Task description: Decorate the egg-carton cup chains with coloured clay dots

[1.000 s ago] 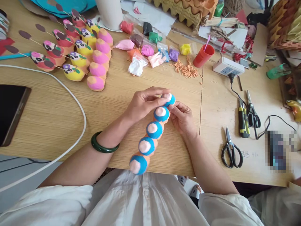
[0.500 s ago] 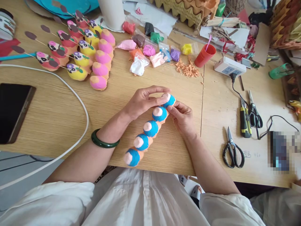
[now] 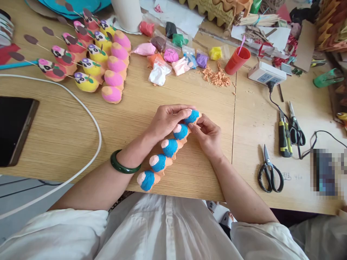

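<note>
Since a second earlier the orange strip of five blue-capped domes (image 3: 169, 148) had tilted lower onto the desk (image 3: 67, 130). The left hand (image 3: 166, 121) and right hand (image 3: 207, 135) each kept a clenched grip on its far end

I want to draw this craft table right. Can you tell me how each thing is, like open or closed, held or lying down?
Strip of blue-topped egg-carton bumps: held at its far end, tilted.
Left hand: grip closed on the strip's far bump.
Right hand: fingers pinching the same end.
Black scissors: closed, lying flat.
Red cup: upright, pink stick inside.
Power strip: black plug in.
Phone: screen dark.
Painted birds: lying in rows.
</note>
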`<state>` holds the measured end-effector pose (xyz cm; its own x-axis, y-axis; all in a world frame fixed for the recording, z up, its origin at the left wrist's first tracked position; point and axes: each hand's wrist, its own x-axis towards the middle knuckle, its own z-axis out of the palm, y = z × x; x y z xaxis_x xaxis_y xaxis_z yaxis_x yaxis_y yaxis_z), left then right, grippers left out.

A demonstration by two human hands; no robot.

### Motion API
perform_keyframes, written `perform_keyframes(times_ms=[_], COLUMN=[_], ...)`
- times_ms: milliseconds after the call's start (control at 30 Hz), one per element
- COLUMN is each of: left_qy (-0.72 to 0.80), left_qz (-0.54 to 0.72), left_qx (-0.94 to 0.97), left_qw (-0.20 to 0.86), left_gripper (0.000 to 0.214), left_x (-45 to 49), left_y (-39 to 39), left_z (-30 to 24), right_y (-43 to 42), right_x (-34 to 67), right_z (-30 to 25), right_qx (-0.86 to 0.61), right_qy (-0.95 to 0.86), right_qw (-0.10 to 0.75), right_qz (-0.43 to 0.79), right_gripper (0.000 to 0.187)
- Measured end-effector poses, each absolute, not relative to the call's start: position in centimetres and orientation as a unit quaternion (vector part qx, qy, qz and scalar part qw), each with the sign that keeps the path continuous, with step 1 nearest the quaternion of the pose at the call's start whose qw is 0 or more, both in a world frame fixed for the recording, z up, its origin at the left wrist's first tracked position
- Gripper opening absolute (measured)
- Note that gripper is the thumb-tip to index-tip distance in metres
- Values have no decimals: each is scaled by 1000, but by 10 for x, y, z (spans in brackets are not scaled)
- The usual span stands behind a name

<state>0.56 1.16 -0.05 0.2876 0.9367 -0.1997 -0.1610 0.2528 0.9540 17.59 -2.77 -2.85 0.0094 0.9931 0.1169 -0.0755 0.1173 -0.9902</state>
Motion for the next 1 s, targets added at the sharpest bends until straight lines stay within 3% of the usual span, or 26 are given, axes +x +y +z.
perform_keyframes(times_ms=[267,533,700,1000], left_qy=[368,364,380,362], left_qz=[367,404,429,356], left_qx=[310,359,381,309], left_qw=[796,759,725,804], left_gripper=[48,41,40,47], left_x=[9,7,9,4], left_y=[15,17,15,19], left_z=[0,-6,-2,-2], right_y=[-28,-28,-26,-28], right_x=[178,180,181,181], right_z=[-33,-28,-32,-24], right_qx=[-441,-446,-409,-423], right_qy=[-428,-408,-425,-515], right_qw=[544,529,543,505], right_qz=[571,596,597,548], right_gripper=[35,36,20,26])
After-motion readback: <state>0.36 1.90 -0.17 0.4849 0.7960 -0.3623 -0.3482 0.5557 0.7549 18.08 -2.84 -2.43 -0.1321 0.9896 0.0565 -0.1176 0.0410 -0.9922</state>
